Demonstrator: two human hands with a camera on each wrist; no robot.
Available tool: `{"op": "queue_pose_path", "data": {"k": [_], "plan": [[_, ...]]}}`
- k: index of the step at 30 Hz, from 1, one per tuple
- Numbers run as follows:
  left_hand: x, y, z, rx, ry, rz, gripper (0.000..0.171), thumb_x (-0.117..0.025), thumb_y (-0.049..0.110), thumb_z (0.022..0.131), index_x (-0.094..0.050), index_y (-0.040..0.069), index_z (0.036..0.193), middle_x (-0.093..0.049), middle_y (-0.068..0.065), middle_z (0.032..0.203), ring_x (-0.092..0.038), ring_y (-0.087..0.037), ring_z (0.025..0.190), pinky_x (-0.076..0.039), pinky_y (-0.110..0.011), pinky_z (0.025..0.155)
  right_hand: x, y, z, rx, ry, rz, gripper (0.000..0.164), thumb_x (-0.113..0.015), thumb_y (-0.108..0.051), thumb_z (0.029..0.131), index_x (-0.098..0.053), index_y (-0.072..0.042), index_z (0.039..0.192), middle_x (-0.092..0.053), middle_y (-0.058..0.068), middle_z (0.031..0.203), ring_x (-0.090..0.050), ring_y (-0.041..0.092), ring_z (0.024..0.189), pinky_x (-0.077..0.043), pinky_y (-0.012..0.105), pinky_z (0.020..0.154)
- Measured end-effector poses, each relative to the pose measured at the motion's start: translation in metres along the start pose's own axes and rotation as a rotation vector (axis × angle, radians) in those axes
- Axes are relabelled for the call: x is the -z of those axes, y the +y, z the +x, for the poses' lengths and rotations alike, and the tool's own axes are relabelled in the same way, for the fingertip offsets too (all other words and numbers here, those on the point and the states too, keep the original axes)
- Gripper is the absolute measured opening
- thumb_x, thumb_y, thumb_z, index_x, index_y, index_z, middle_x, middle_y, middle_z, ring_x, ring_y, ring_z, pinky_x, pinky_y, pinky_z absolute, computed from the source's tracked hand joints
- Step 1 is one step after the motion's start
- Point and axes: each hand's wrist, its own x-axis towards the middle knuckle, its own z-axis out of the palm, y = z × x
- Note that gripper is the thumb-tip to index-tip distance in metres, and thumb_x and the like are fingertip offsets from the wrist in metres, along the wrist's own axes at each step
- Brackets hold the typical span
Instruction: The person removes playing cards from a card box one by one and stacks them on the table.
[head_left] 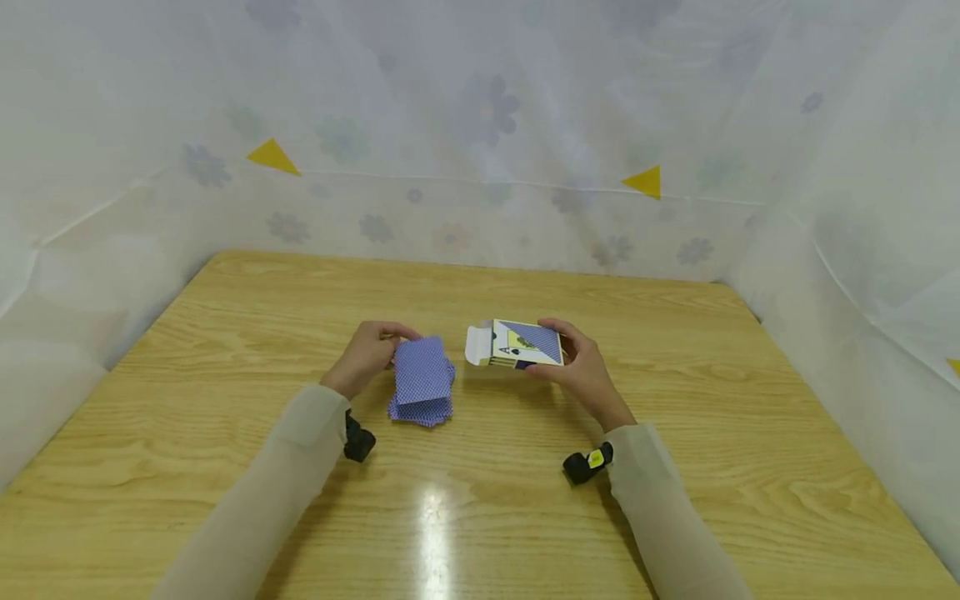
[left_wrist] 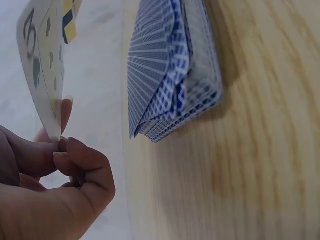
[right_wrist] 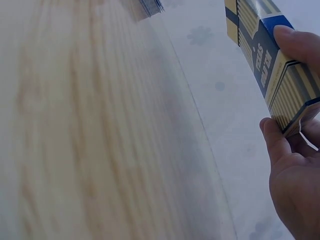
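My left hand (head_left: 367, 354) pinches a playing card (head_left: 422, 367) by its edge, raised over a blue-backed stack of cards (head_left: 424, 414) on the table. In the left wrist view, the face of that card (left_wrist: 42, 65) shows a 3 and dark pips, while the uneven card stack (left_wrist: 175, 65) lies beyond the fingers. My right hand (head_left: 581, 369) grips a card box (head_left: 528, 343) by its right end, thumb on the near side and fingers on the far side. The white flap of the box (head_left: 478, 346) stands open toward the left.
A wood-grain table (head_left: 480, 492) lies under both hands. White flowered sheeting (head_left: 450, 108) encloses its back and sides, with yellow triangles (head_left: 642, 182) on it. A black camera (head_left: 360, 440) sits on the left wrist, another black camera (head_left: 581, 467) on the right.
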Motion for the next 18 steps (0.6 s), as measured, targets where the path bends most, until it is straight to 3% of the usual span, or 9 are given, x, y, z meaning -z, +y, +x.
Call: {"op": "queue_pose_path", "data": {"k": [3,7,13,18], "plan": [[-0.002,0.0,0.002,-0.011,0.01,0.06,0.042,-0.028,-0.005,0.095,-0.063,-0.004,0.118,-0.051,-0.022,0.135,-0.047,-0.02,0.09,-0.038,-0.032,0.076,0.0,-0.001,0.0,0.0,0.0,-0.002,0.07,-0.078,-0.007,0.077,-0.045,-0.011,0.139,-0.043,0.01,0.14,-0.047,0.021,0.116,-0.044,0.012,0.088],[-0.008,-0.001,0.007,-0.021,0.018,0.134,0.043,-0.028,-0.007,0.093,-0.066,-0.004,0.112,-0.051,-0.022,0.136,-0.043,-0.028,0.115,-0.035,-0.037,0.089,0.0,-0.003,0.0,-0.008,-0.003,-0.007,0.069,-0.078,-0.006,0.078,-0.045,-0.012,0.139,-0.043,0.01,0.141,-0.046,0.022,0.118,-0.044,0.012,0.089],[-0.017,-0.001,0.009,-0.035,0.022,0.242,0.042,-0.03,-0.005,0.092,-0.069,-0.004,0.104,-0.056,-0.023,0.13,-0.048,-0.031,0.106,-0.038,-0.034,0.082,-0.001,-0.005,-0.001,-0.006,-0.009,0.01,0.07,-0.078,-0.005,0.077,-0.045,-0.012,0.138,-0.044,0.01,0.14,-0.047,0.02,0.117,-0.044,0.012,0.089],[-0.022,0.001,0.011,-0.028,0.027,0.286,0.042,-0.03,-0.007,0.089,-0.07,-0.004,0.103,-0.055,-0.023,0.13,-0.048,-0.031,0.108,-0.04,-0.039,0.088,0.0,-0.003,-0.001,-0.004,-0.006,0.006,0.07,-0.077,-0.004,0.077,-0.045,-0.011,0.138,-0.044,0.01,0.14,-0.048,0.019,0.116,-0.043,0.011,0.09]]}}
